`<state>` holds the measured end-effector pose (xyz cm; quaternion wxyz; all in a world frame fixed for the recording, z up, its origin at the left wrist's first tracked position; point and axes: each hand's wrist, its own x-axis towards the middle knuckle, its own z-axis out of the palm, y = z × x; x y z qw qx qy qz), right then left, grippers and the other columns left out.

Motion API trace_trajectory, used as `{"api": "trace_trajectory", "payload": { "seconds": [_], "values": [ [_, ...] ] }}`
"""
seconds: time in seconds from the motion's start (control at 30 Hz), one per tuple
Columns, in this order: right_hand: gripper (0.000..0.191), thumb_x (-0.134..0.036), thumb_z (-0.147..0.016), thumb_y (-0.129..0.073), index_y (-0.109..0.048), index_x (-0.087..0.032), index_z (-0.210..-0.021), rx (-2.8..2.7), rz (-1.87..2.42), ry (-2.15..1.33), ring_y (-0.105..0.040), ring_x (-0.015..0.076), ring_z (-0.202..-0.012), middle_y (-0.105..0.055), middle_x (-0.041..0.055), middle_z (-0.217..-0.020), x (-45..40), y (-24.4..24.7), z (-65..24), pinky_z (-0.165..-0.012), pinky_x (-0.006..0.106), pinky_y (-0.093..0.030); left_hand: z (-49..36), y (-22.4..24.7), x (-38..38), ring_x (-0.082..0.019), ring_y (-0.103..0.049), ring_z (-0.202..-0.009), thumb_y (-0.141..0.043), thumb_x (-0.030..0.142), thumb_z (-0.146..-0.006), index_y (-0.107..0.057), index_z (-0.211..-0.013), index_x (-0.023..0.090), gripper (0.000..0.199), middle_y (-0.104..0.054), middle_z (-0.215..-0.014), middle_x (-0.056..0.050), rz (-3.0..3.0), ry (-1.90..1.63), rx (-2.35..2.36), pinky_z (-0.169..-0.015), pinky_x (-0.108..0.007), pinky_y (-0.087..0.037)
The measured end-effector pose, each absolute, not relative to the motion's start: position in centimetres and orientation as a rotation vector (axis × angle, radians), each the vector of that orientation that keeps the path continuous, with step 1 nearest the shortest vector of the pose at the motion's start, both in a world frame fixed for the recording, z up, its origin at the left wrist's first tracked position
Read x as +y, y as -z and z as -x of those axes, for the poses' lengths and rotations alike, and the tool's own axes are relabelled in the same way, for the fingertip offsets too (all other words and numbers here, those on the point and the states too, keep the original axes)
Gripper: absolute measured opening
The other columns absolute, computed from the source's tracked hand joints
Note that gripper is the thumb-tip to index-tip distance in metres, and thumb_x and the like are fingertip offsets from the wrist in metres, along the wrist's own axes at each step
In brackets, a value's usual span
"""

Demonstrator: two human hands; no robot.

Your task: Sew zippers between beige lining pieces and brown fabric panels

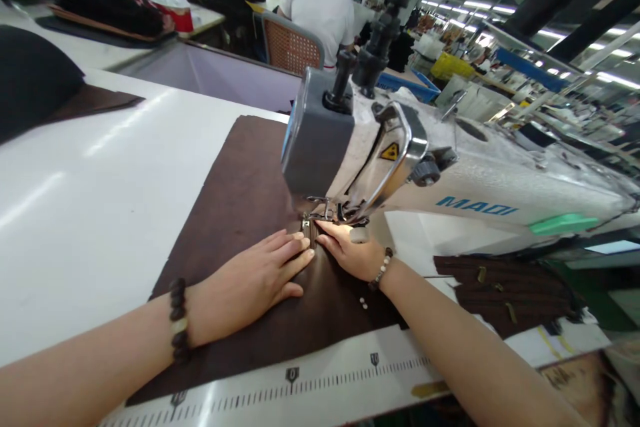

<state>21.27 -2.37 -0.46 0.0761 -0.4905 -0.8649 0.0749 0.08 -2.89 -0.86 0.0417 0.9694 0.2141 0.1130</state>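
Note:
A large dark brown leather-like sheet (215,213) lies flat beneath the head of a sewing machine (320,140). Close to the needle, a narrow zipper strip (313,235) runs along the sheet under the presser foot. My left hand (265,267) rests flat on the sheet, fingers stretched out, its fingertips at the zipper's left side. On the other side, my right hand (353,250) lies with fingers extended beside the zipper and the presser foot, its far part partly behind the machine. Both hands press from above rather than grasp.
A ruler strip (293,387) edges the white table (115,180). Brown zipper pieces with metal pulls (510,293) are stacked at right. Dark fabric (35,80) lies at left. A person in a white shirt (320,13) sits ahead, near a blue crate (410,85).

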Motion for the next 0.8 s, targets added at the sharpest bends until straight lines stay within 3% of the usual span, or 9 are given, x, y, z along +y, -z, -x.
{"api": "trace_trajectory", "payload": {
  "seconds": [0.13, 0.37, 0.63, 0.8],
  "values": [
    [0.032, -0.028, -0.094, -0.037, -0.062, -0.019, -0.113, -2.613, 1.533, -0.227, -0.059, 0.0178, -0.100, -0.065, 0.0065, -0.108, -2.1, 0.2, -21.0, -0.093, 0.034, -0.044, 0.0, 1.1, -2.5, -0.026, -0.048, -0.115, -0.053, 0.034, -0.089, -0.052, -0.120, 0.013, 0.037, -0.054, -0.119, -0.012, -2.932, -0.366, 0.658, -0.103, -0.044, -0.038],
    [0.034, -0.027, -0.094, -0.034, -0.062, -0.020, -0.114, -2.527, 1.699, -0.205, -0.055, 0.0229, -0.107, -0.066, 0.0074, -0.105, -2.9, -0.1, -20.5, -0.098, 0.044, -0.039, -0.4, 1.0, -3.6, -0.023, -0.050, -0.112, -0.040, 0.032, -0.095, -0.054, -0.115, 0.010, 0.032, -0.056, -0.116, -0.012, -2.917, -0.449, 0.786, -0.104, -0.041, -0.037],
    [0.031, -0.032, -0.093, -0.040, -0.069, -0.027, -0.100, -2.610, 1.774, -0.231, -0.056, 0.0258, -0.098, -0.067, 0.0028, -0.102, -3.0, -0.6, -20.2, -0.091, 0.048, -0.043, -1.3, -0.1, -3.7, -0.026, -0.050, -0.110, -0.056, 0.038, -0.087, -0.056, -0.115, 0.012, 0.038, -0.055, -0.116, -0.011, -2.939, -0.400, 0.827, -0.101, -0.042, -0.040],
    [0.034, -0.035, -0.094, -0.037, -0.068, -0.025, -0.104, -2.592, 1.769, -0.213, -0.058, 0.0250, -0.096, -0.068, 0.0046, -0.099, -2.9, -0.3, -20.2, -0.093, 0.047, -0.041, -1.1, 0.7, -3.6, -0.026, -0.049, -0.110, -0.048, 0.040, -0.091, -0.053, -0.119, 0.012, 0.040, -0.055, -0.118, -0.011, -2.972, -0.391, 0.825, -0.101, -0.043, -0.039]
  ]
}}
